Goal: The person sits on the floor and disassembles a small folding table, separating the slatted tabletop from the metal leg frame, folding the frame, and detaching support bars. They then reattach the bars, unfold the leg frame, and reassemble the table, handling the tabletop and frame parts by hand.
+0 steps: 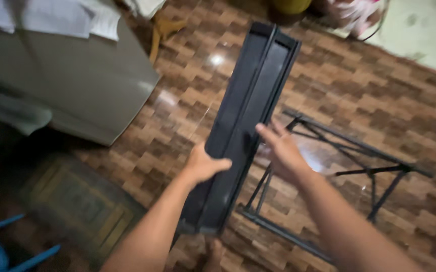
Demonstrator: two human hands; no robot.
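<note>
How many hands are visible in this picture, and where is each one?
2. The left hand grips the left edge of the long black panel. The right hand is open against the panel's right edge, above the black metal frame on the floor.

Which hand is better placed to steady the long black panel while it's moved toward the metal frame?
The left hand. It already grips the long black panel at its edge, thumb wrapped across the face. The right hand is open, fingers only at the panel's other edge, with the black metal frame on the floor beneath it.
</note>
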